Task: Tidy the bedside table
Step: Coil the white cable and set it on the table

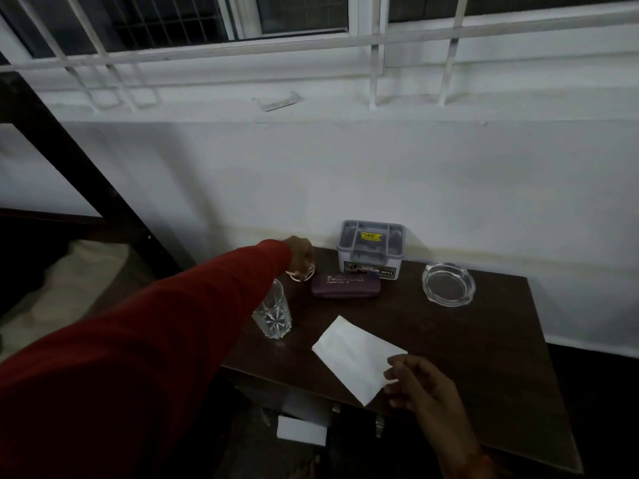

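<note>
At the back left of the bedside table (466, 340), the left hand (301, 252) closes its fingers on a small round item (300, 273) beside the purple case (346, 285), while the right hand (420, 382), fingers loosely apart, touches the white paper (356, 357).

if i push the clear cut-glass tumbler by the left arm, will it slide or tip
The clear cut-glass tumbler stands upright and taller than wide, so a high push may tip it. A low push would probably slide it on the smooth dark wooden table. It looks empty, and fragile.
</note>
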{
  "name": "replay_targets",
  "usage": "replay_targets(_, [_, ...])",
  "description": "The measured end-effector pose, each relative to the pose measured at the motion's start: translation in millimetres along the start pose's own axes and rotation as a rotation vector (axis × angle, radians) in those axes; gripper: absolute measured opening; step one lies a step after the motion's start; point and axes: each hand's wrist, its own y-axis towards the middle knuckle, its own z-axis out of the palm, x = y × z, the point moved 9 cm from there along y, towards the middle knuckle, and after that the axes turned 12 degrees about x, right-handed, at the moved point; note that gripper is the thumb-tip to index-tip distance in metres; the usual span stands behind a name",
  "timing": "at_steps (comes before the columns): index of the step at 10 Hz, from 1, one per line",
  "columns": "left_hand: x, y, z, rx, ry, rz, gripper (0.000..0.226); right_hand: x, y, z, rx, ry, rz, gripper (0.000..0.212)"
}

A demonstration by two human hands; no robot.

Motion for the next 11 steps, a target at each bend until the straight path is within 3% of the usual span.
replay_targets(3, [2.0,17.6,13.4,-0.060,0.107,-0.015,0.059,-6.8,10.0,4.2,0.012,0.025,-0.001,0.014])
replay_targets(4, [6.4,19.6,13.5,-0.087,0.045,-0.026,0.051,-8.3,9.9,4.6,0.017,0.021,0.011,0.013])
replay_targets(6, [11.3,12.4,15.4,-0.123,0.087,-0.003,0.063,-6.2,7.9,6.3,0.010,0.006,-0.002,0.013])
replay_targets(8, [14.7,9.6,7.4,-0.093,0.024,0.015,0.053,-4.8,4.6,4.1,0.009,0.003,-0.017,0.013])
replay_targets(10, [11.2,-1.2,-30.7,-0.191,-0.187,0.088,0.033,-2.2,5.3,3.8,0.008,0.024,-0.035,0.011])
replay_targets(11, [-0.6,-28.6,-64.9,-0.305,-0.426,0.136,0.032,9.3,4.9,4.2,0.009,0.021,-0.091,0.014])
